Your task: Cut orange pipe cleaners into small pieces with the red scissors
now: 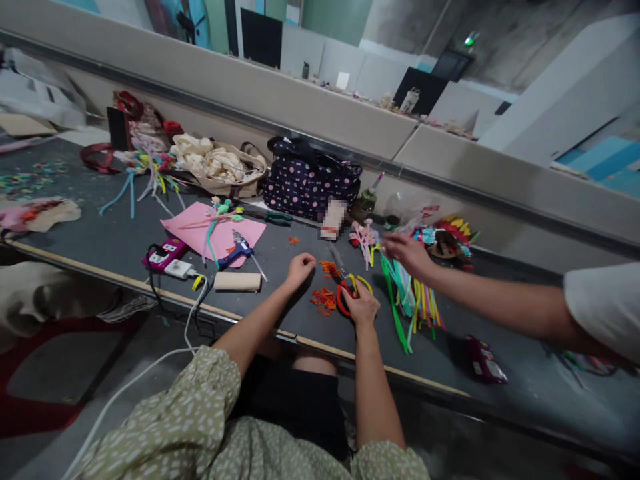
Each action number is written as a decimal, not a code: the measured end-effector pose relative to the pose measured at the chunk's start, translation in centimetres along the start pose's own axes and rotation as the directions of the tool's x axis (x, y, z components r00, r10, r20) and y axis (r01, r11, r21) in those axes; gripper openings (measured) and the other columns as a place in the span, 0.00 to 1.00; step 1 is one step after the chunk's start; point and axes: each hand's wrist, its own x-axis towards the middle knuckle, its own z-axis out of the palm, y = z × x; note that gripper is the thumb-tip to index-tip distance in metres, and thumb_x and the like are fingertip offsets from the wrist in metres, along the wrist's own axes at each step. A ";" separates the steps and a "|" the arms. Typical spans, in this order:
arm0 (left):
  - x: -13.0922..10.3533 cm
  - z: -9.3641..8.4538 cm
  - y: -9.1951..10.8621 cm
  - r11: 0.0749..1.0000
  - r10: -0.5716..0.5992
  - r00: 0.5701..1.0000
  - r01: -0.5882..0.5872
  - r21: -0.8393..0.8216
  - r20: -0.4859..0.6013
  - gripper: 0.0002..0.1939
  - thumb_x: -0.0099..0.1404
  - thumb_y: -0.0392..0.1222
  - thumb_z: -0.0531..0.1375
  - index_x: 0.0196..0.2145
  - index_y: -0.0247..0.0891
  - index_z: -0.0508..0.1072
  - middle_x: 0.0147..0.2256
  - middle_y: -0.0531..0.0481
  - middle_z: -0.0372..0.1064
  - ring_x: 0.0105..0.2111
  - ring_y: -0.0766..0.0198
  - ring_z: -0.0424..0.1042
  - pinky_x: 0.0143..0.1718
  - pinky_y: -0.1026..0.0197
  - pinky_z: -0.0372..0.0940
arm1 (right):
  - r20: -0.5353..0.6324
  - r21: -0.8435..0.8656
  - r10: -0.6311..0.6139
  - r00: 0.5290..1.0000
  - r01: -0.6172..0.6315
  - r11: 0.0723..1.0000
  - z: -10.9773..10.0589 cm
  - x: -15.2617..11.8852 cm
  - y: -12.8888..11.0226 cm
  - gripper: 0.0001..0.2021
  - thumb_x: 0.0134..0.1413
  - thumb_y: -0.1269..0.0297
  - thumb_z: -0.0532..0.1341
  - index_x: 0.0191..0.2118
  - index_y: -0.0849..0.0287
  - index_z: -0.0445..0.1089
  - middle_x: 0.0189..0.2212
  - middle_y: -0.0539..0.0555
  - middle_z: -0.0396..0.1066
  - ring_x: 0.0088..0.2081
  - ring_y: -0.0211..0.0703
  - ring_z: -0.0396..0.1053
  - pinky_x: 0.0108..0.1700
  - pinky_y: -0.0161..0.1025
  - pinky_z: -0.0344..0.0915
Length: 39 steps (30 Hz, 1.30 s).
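My right hand (363, 307) grips scissors (344, 272) by their red and yellow handles, with the blades pointing away from me. Left of the blades, my left hand (301, 268) rests near the table with its fingers drawn together; whatever may be between them is too small to make out. Two small heaps of orange snippets (324, 300) lie between my hands, one beyond the other. A few more orange bits (293, 241) are scattered farther back. Another person's hand (407, 255) reaches in from the right, over a bundle of coloured pipe cleaners (400, 293).
On the left are a cardboard tube (237, 281), a blue glue gun (235, 253), pink paper (190, 223) and a purple power strip (167, 256) with cables. A dotted dark bag (310, 177) stands at the back. A purple box-shaped object (486, 360) sits front right.
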 end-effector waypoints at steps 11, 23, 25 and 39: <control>2.0 1.2 0.6 0.785 0.119 0.979 -0.196 0.587 0.167 0.12 0.60 0.36 0.58 0.42 0.37 0.75 0.40 0.43 0.68 0.39 0.58 0.68 0.42 0.59 0.60 | 0.010 0.016 0.050 0.999 -0.050 0.999 -0.3 0.2 -0.3 0.29 0.53 0.42 0.55 0.49 0.60 0.73 0.24 0.53 0.71 0.28 0.43 0.68 0.35 0.37 0.63; 1.7 1.2 0.4 0.763 0.150 0.976 -0.214 0.610 0.155 0.06 0.62 0.38 0.58 0.34 0.40 0.76 0.38 0.46 0.69 0.38 0.59 0.68 0.38 0.61 0.58 | 0.013 0.027 0.033 0.999 -0.034 0.999 -0.3 0.1 -0.2 0.29 0.53 0.41 0.55 0.50 0.58 0.73 0.27 0.54 0.74 0.29 0.43 0.70 0.36 0.37 0.64; 1.8 1.0 0.4 0.784 0.151 0.979 -0.201 0.587 0.134 0.07 0.63 0.39 0.57 0.35 0.41 0.76 0.38 0.47 0.70 0.38 0.60 0.68 0.38 0.61 0.58 | 0.015 0.026 0.037 0.999 -0.037 0.999 -0.3 0.1 -0.2 0.29 0.53 0.41 0.55 0.50 0.58 0.73 0.26 0.54 0.73 0.29 0.43 0.70 0.35 0.38 0.64; 1.9 1.6 1.1 0.671 0.154 0.952 -0.296 0.679 0.263 0.10 0.63 0.35 0.53 0.36 0.39 0.74 0.42 0.42 0.67 0.38 0.59 0.69 0.39 0.60 0.60 | 0.023 0.037 0.075 0.997 -0.075 0.996 -0.5 0.2 -0.3 0.29 0.54 0.42 0.54 0.50 0.58 0.73 0.28 0.55 0.74 0.31 0.44 0.71 0.37 0.38 0.65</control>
